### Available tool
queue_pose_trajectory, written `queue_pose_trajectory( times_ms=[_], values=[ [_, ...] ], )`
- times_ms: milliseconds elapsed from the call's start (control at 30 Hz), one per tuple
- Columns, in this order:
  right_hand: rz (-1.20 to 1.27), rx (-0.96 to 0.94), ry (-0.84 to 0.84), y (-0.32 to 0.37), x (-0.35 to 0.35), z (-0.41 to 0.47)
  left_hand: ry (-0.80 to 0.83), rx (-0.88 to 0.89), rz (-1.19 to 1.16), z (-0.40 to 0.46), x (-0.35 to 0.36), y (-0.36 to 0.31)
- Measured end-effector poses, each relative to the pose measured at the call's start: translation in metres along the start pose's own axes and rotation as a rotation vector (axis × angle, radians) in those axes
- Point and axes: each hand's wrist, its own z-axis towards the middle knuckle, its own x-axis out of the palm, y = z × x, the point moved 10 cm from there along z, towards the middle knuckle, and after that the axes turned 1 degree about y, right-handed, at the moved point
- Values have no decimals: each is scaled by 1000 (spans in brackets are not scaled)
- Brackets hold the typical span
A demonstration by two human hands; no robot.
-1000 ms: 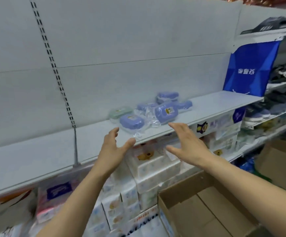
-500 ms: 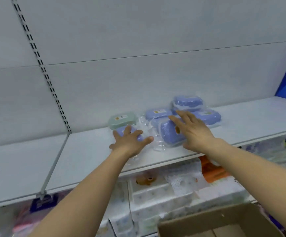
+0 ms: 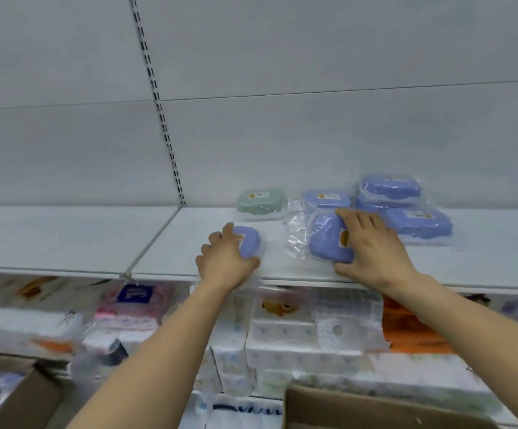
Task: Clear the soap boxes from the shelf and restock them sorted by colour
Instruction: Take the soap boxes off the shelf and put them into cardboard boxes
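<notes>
**A:** What have your hands got?

**B:** My left hand [image 3: 224, 265] grips a blue soap box [image 3: 249, 242] near the front edge of the shelf [image 3: 483, 261], fingers curled over its left side and thumb hooked under its near end. My right hand [image 3: 372, 246] holds a second blue soap box [image 3: 326, 239] in loose clear wrap, fingers spread across its top and right side, thumb along its near edge. That one is tilted, and it also sits close to the front edge.

**A:** How much room is there at the edges?

**B:** The shelf is bare to the left of my left hand, past the seam where two shelf panels meet. Bare surface also runs out to the right edge of view. A narrow strip of shelf shows between the two boxes I hold.

**A:** What crowds you?

**B:** Behind my right hand, toward the back wall, lie more blue soap boxes [image 3: 418, 222], one stacked on top of another. A green soap box [image 3: 261, 201] sits at the back, apart from my left hand. Crumpled clear wrap [image 3: 296, 233] lies between it and my right box.

**A:** And lower down?

**B:** Tissue packs [image 3: 282, 332] fill the shelf below. A cardboard box [image 3: 360, 407] stands open under my right forearm.
</notes>
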Motion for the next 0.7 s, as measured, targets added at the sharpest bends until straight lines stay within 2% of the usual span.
queue_pose_trajectory(
  times_ms=[100,200,300,533,700],
  values=[
    [153,-1,-36,23,-8,-10,-63,-22,-188,-33,-21,21],
    [338,-10,-43,57,-8,-20,-229,-73,-383,-84,-54,71],
    [506,-44,-6,114,-1,-29,-346,-63,-382,-130,-85,123],
    [866,-89,219,308,50,-50,-392,-174,-673,-192,-136,258],
    [1041,-35,500,459,111,-67,-447,-318,-705,-240,-188,392]
  ],
)
